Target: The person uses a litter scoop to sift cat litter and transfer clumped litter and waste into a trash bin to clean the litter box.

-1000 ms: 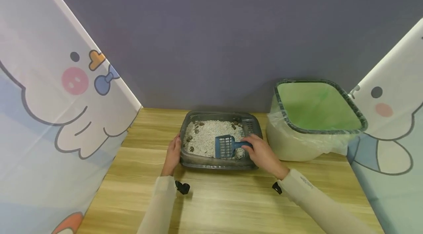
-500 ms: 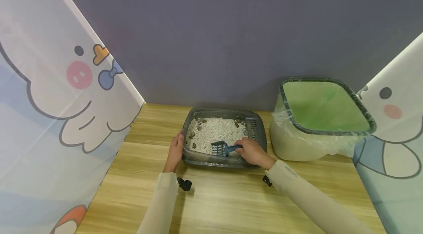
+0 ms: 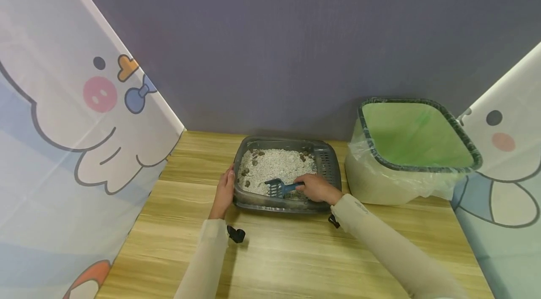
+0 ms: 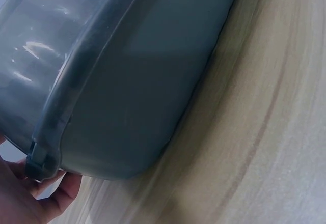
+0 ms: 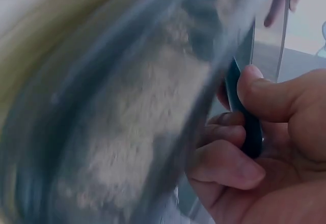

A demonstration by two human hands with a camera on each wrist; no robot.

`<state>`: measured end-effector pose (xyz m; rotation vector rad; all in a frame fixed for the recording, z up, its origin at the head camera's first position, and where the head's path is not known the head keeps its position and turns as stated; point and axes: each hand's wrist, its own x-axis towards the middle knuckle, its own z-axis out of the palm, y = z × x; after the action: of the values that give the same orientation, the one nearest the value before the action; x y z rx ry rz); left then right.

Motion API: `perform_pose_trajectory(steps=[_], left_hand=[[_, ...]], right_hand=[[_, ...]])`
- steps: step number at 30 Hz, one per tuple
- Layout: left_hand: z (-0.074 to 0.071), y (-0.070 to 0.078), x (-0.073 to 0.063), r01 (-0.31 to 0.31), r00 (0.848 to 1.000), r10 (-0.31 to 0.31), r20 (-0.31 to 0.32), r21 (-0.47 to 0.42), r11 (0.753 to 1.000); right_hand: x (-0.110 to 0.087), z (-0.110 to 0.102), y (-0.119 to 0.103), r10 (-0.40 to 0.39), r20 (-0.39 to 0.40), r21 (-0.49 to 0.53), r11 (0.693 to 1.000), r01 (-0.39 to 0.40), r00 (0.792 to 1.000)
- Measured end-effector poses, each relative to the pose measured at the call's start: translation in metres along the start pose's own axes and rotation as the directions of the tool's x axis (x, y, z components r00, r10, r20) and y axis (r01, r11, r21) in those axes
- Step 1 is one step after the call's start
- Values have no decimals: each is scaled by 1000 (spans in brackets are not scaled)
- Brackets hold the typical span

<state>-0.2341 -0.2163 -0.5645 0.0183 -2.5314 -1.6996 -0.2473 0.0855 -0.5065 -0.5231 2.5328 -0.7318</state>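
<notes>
A grey litter box [image 3: 279, 205] sits on the wooden table, holding pale litter [image 3: 274, 165] with several brown clumps [image 3: 247, 172] mostly near its left side and far corners. My left hand [image 3: 223, 193] holds the box's left side at the rim; in the left wrist view its fingers [image 4: 63, 196] curl at the rim's end. My right hand [image 3: 318, 188] grips the handle of a blue slotted litter scoop [image 3: 276, 187], whose head is tilted and partly in the litter near the front wall. The right wrist view shows thumb and fingers round the dark handle [image 5: 249, 127].
Right of the box stands a large bin [image 3: 376, 184] with a dark rim and a translucent liner folded over it. A grey panel [image 3: 270, 45] rises behind the table [image 3: 287, 252]. Cartoon-printed panels [image 3: 63, 102] stand on both sides.
The scoop has tipped from lying flat above the litter to dipping into it, and has shifted left with my right hand. My left hand stays at the box's side.
</notes>
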Motion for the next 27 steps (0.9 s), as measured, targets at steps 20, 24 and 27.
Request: perform_pose_trajectory(steps=[20, 24, 27], left_hand=[[1, -1, 3, 8, 1000, -8, -2, -9, 1000], [1, -3, 3, 19, 1000, -19, -9, -11, 1000], [0, -5, 4, 19, 1000, -20, -12, -18, 1000]], right_hand=[[24, 18, -18, 114, -227, 74, 992, -99, 967], [23, 17, -22, 134, -249, 73, 990, -119, 959], [23, 18, -27, 113, -285, 66, 993, -98, 952]])
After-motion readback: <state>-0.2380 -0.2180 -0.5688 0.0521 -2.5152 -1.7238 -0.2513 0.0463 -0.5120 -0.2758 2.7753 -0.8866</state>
